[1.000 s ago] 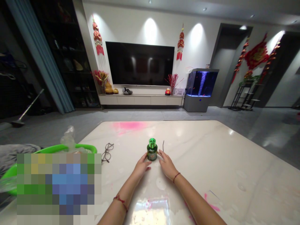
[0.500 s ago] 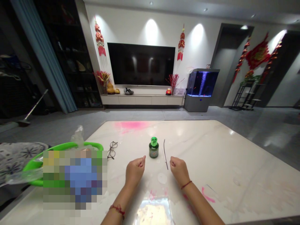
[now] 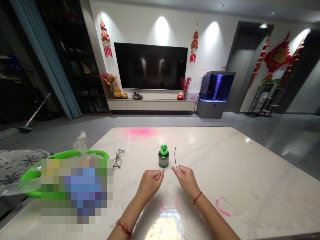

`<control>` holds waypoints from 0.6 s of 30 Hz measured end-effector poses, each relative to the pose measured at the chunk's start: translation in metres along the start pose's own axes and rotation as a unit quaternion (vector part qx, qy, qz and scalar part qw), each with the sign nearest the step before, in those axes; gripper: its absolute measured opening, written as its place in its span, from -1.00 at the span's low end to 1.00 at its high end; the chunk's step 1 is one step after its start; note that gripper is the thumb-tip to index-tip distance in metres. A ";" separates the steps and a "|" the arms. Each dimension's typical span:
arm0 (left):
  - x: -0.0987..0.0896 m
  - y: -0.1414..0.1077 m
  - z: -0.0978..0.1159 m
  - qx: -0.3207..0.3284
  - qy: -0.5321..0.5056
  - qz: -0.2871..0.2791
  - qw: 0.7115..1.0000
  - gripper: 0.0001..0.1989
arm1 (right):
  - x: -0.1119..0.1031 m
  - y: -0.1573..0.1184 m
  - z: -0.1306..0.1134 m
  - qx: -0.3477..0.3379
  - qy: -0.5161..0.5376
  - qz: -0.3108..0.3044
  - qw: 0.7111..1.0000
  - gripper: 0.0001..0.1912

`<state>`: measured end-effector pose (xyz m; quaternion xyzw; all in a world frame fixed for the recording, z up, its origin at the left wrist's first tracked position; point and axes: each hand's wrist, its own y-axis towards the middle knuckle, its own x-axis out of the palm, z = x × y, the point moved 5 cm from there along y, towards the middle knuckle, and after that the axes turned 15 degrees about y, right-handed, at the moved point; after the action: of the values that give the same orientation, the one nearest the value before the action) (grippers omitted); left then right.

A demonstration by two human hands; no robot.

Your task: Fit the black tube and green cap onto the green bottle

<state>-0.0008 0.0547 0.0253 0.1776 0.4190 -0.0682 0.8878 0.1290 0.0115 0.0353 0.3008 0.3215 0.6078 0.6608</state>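
Observation:
My left hand (image 3: pixel 151 182) is curled into a fist with the thumb along the top, just in front of a green glass bottle (image 3: pixel 163 159) with a bright green cap. Nothing shows in its fingers. My right hand (image 3: pixel 186 179) is also a fist, thumb pointing toward the left, with nothing visible in it. A thin dark stick (image 3: pixel 175 156) lies on the table right of the bottle; its near end is hidden behind my right hand. The hands are apart, and neither visibly touches the bottle.
Round-framed glasses (image 3: pixel 118 158) lie on the white table (image 3: pixel 240 166) left of the bottle. A green basket (image 3: pixel 60 156) with plastic bags stands at the left edge, partly blurred out. Pink stains and a thin line (image 3: pixel 226 200) mark the right side.
Both fists have moved closer together, my left hand to the right and my right hand to the left. My right thumb now sticks out and my hand covers the near part of the stick.

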 end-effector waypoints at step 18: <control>0.016 0.014 -0.050 -0.145 0.010 0.068 0.987 -0.61 | 0.064 -0.029 -0.010 -0.458 -0.541 0.302 -0.638 -0.62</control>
<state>-0.0228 0.0863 -0.0122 0.0763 0.4204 0.0559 0.9024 0.1429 0.0726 0.0024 0.0687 0.9314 0.2036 0.2938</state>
